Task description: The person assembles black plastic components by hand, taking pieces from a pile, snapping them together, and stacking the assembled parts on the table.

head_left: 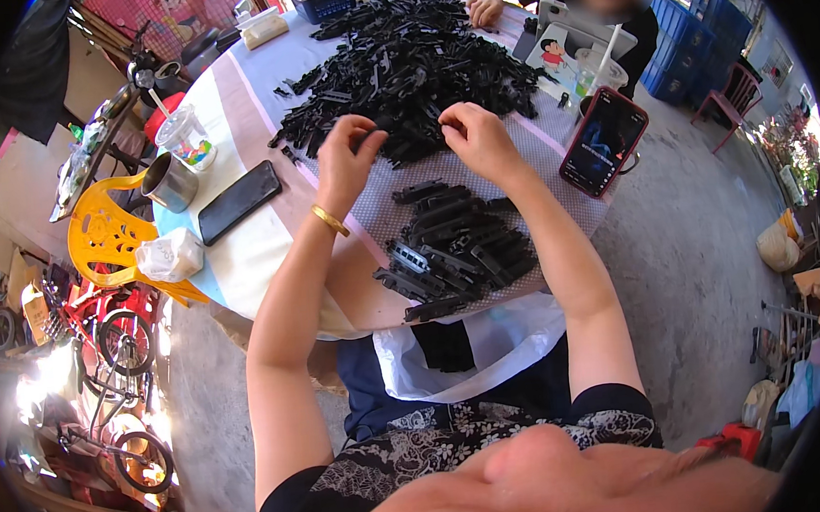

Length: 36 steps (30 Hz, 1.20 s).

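A large heap of narrow black plastic parts (387, 63) covers the far half of the table. At its near edge, my left hand (351, 157) is closed with thumb and fingertips drawn together. Dark parts show around its fingertips, and I cannot tell which one it grips. A short gap to the right, my right hand (480, 142) is pinched too, its fingertips over the heap; what they hold is too small to make out. Between my forearms lies a smaller pile of longer black plastic pieces (452, 243), roughly lined up. Below the table edge, a white plastic bag (511, 344) hangs open at my lap.
A black phone (240, 202) lies left, near a metal cup (169, 182) and a clear plastic cup (185, 138). Another phone (602, 143) stands upright at right. Across the table are a dark blue basket (324, 0) and other people's hands (486, 8). A yellow chair (109, 229) is at left.
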Each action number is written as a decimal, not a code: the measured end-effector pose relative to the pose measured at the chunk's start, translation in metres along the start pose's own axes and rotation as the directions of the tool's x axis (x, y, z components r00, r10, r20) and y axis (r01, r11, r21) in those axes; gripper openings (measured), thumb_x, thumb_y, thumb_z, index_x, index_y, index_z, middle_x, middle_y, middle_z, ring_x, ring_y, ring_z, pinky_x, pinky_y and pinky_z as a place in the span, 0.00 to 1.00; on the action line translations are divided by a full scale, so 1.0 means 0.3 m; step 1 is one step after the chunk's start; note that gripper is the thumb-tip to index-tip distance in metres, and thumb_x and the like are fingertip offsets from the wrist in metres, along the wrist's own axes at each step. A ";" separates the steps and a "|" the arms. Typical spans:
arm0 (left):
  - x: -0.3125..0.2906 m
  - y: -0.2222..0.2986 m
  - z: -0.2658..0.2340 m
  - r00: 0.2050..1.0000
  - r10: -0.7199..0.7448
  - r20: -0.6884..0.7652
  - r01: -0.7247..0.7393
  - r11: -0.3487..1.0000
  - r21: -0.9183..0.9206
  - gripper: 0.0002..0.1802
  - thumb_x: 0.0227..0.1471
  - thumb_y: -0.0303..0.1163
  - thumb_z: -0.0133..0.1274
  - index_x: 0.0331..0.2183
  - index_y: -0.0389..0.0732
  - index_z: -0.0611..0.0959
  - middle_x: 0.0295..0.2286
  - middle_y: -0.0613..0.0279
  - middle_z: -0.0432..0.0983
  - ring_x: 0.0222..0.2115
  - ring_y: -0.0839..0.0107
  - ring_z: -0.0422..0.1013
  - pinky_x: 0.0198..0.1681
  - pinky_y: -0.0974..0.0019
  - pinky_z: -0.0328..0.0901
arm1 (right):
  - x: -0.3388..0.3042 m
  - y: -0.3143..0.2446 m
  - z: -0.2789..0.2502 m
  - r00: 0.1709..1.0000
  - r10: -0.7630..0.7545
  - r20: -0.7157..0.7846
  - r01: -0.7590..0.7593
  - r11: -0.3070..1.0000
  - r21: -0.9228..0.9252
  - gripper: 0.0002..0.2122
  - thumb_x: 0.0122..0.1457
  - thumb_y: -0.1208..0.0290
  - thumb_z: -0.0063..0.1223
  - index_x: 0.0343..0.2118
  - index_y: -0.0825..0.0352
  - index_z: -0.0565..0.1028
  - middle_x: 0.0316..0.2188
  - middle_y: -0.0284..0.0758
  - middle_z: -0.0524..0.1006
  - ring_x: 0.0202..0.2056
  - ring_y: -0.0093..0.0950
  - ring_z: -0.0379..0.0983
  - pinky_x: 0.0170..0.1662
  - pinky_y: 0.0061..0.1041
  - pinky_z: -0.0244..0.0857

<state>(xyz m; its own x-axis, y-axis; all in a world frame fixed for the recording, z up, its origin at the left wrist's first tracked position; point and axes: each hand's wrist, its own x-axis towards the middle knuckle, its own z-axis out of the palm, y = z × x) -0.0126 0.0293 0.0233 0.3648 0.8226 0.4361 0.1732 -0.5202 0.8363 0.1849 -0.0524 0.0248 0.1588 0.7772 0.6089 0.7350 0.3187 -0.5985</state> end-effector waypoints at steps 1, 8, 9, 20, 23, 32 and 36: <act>-0.015 0.017 0.010 0.993 -0.073 0.089 0.080 0.994 -0.070 0.11 0.44 0.29 0.58 0.31 0.36 0.76 0.21 0.62 0.74 0.17 0.79 0.68 0.21 0.75 0.62 | 0.000 0.001 0.001 1.000 0.000 0.000 0.000 1.000 0.000 0.06 0.46 0.75 0.53 0.29 0.68 0.73 0.25 0.38 0.73 0.26 0.33 0.72 0.30 0.27 0.67; -0.044 0.027 0.037 0.947 -0.130 0.292 0.210 0.943 -0.259 0.12 0.47 0.26 0.53 0.37 0.34 0.78 0.23 0.65 0.74 0.21 0.81 0.67 0.25 0.76 0.64 | 0.006 -0.006 0.011 0.976 0.130 -0.174 -0.074 0.952 0.299 0.05 0.50 0.80 0.51 0.30 0.71 0.73 0.24 0.33 0.74 0.22 0.18 0.71 0.26 0.17 0.67; -0.044 0.023 0.034 0.937 -0.142 0.319 0.235 0.933 -0.274 0.14 0.48 0.27 0.52 0.39 0.34 0.77 0.25 0.65 0.74 0.23 0.80 0.68 0.27 0.77 0.64 | 0.008 -0.008 0.012 0.967 0.220 -0.132 -0.144 0.893 0.427 0.05 0.51 0.79 0.51 0.31 0.72 0.74 0.24 0.33 0.75 0.23 0.18 0.71 0.26 0.16 0.68; -0.050 0.028 0.038 0.904 -0.246 0.349 0.350 0.895 -0.277 0.18 0.50 0.28 0.51 0.43 0.32 0.75 0.29 0.61 0.74 0.27 0.78 0.70 0.33 0.76 0.68 | 0.018 -0.022 0.003 0.922 0.388 0.000 -0.344 0.817 0.463 0.09 0.51 0.75 0.55 0.34 0.74 0.74 0.23 0.34 0.76 0.21 0.18 0.72 0.24 0.16 0.70; -0.056 0.042 0.045 0.889 -0.250 0.385 0.385 0.862 -0.330 0.18 0.50 0.29 0.52 0.43 0.31 0.74 0.31 0.59 0.74 0.29 0.77 0.71 0.36 0.75 0.68 | 0.015 -0.004 0.011 0.918 0.397 0.002 -0.347 0.798 0.493 0.09 0.52 0.75 0.54 0.35 0.74 0.74 0.22 0.33 0.76 0.21 0.18 0.72 0.24 0.16 0.70; -0.059 0.050 0.042 0.926 -0.228 0.301 0.336 0.861 -0.381 0.22 0.50 0.28 0.51 0.46 0.27 0.70 0.34 0.54 0.73 0.32 0.73 0.72 0.39 0.73 0.68 | 0.014 0.009 0.014 0.905 0.424 0.043 -0.389 0.780 0.490 0.10 0.54 0.77 0.49 0.40 0.71 0.72 0.25 0.33 0.74 0.23 0.19 0.72 0.25 0.18 0.71; -0.062 0.052 0.047 0.913 -0.228 0.339 0.359 0.843 -0.399 0.22 0.49 0.26 0.52 0.46 0.27 0.69 0.34 0.54 0.73 0.33 0.72 0.72 0.40 0.73 0.68 | 0.013 0.008 0.022 0.905 0.420 0.064 -0.382 0.739 0.555 0.11 0.56 0.77 0.46 0.41 0.72 0.72 0.28 0.36 0.74 0.24 0.21 0.73 0.27 0.19 0.73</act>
<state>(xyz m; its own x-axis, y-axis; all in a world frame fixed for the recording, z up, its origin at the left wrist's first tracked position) -0.0037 0.0026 0.0235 0.6036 0.7917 0.0944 -0.0882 -0.0514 0.9948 0.1830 -0.0452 0.0223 0.4104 0.8721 0.2664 0.1167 0.2395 -0.9639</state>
